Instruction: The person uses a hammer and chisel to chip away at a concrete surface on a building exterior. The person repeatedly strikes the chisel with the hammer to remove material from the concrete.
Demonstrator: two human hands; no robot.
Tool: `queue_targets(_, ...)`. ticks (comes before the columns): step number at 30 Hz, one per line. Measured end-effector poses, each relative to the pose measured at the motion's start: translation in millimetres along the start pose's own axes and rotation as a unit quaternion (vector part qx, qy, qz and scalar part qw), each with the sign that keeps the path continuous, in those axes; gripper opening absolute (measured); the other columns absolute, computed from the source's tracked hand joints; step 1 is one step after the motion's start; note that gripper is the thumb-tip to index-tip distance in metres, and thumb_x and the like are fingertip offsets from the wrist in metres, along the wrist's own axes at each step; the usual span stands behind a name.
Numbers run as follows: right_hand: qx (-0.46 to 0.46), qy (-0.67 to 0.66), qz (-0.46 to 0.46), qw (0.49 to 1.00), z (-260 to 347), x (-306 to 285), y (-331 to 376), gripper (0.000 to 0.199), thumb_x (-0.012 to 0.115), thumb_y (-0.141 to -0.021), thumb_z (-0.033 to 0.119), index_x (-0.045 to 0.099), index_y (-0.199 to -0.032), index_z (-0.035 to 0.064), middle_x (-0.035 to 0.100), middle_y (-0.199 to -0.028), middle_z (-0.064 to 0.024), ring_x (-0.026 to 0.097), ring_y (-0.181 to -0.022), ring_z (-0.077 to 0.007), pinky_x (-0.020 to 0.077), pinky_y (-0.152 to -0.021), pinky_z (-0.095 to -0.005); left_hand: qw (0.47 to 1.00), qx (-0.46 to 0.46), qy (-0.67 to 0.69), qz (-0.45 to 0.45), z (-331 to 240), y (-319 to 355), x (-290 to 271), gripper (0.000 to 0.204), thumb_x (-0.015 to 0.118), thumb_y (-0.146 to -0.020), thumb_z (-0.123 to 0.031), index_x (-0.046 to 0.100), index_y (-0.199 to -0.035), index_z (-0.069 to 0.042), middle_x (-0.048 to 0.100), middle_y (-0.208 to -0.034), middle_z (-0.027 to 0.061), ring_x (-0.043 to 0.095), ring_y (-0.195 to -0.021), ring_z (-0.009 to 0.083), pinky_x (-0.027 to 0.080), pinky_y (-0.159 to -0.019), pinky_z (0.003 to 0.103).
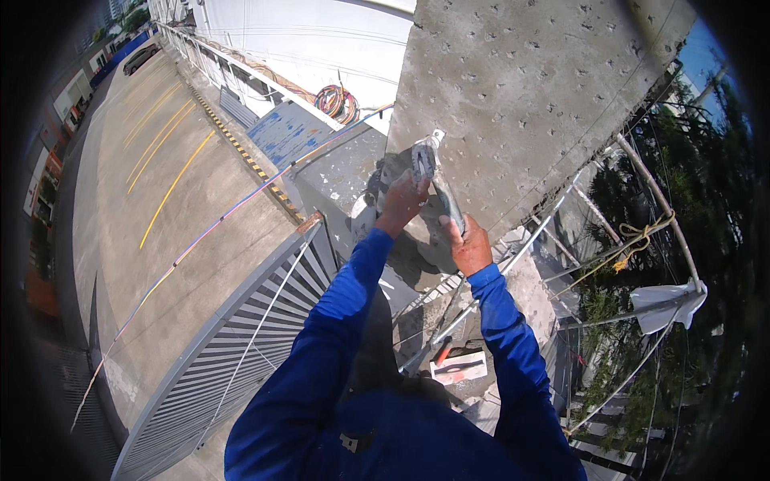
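Your left hand (pixel 403 200) is closed around the upper end of a plastering trowel (pixel 433 178), and your right hand (pixel 468 244) grips its lower end. It sits at frame centre, against the pitted concrete wall (pixel 529 88). It looks stiff, light and slick with wet mortar, so hold it by the handle. Its long axis runs upper left to lower right.

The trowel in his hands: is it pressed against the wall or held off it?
Against it, apparently: the trowel lies on the pitted concrete wall, left hand at its blade, right hand on the handle. Actual contact cannot be confirmed.
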State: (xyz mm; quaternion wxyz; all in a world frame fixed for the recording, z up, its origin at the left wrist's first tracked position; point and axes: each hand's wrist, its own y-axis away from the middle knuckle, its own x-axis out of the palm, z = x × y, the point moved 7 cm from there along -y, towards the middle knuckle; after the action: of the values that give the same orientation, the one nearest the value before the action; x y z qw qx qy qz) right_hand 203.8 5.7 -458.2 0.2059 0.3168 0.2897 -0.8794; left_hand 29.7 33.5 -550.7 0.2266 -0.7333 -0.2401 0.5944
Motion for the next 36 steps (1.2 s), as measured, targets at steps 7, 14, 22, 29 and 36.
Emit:
queue_targets(7,-0.157,-0.098,-0.05,0.982,119,-63,46,0.03,0.071,-0.084,0.025,0.056,-0.098,0.0028,0.06,-0.071,-0.0136,0.061,-0.059,-0.0319,0.0487,-0.055,-0.0375,0.979,0.098,0.039,-0.177,-53,-10,-67,0.038,0.061,-0.083,-0.013,0.055,-0.121,-0.01,0.055,-0.087,0.0178,0.06,-0.077,0.0353,0.049,-0.058,0.048)
queue_targets(14,-0.261,0.041,-0.073,0.962,68,-86,26,0.039,0.073,-0.081,0.036,0.058,-0.092,0.0024,0.062,-0.072,-0.0166,0.063,-0.065,-0.0394,0.0506,-0.055,-0.0427,0.934,-0.049,0.313,-0.166,-46,-30,-75,0.019,0.062,-0.088,-0.014,0.062,-0.105,-0.005,0.056,-0.076,0.0167,0.06,-0.072,0.035,0.049,-0.06,0.044)
queue_targets(22,-0.026,-0.043,-0.032,0.998,47,-64,32,0.045,0.071,-0.082,0.044,0.058,-0.096,0.003,0.065,-0.075,-0.0216,0.064,-0.071,-0.0428,0.0505,-0.059,-0.0452,0.931,-0.145,0.335,-0.022,-19,-30,-42,0.03,0.063,-0.09,-0.03,0.06,-0.093,-0.001,0.062,-0.097,0.0218,0.063,-0.088,0.0381,0.053,-0.073,0.044)
queue_targets(29,-0.299,0.042,-0.084,0.95,74,-100,30,0.046,0.073,-0.08,0.045,0.061,-0.092,0.0021,0.063,-0.076,-0.0202,0.064,-0.071,-0.0371,0.0507,-0.06,-0.0427,0.94,-0.104,0.311,-0.098,-48,-32,-75,0.025,0.061,-0.092,-0.023,0.06,-0.104,-0.001,0.061,-0.077,0.0185,0.061,-0.078,0.0408,0.049,-0.073,0.044)
queue_targets(36,0.073,-0.07,-0.066,0.993,3,-74,9,0.042,0.062,-0.092,0.041,0.059,-0.098,-0.0008,0.061,-0.073,-0.0236,0.063,-0.073,-0.0406,0.0488,-0.063,-0.0431,0.983,0.105,0.062,-0.134,-52,-30,-74,0.03,0.064,-0.081,-0.011,0.06,-0.111,-0.008,0.056,-0.072,0.0172,0.057,-0.066,0.037,0.047,-0.056,0.046)
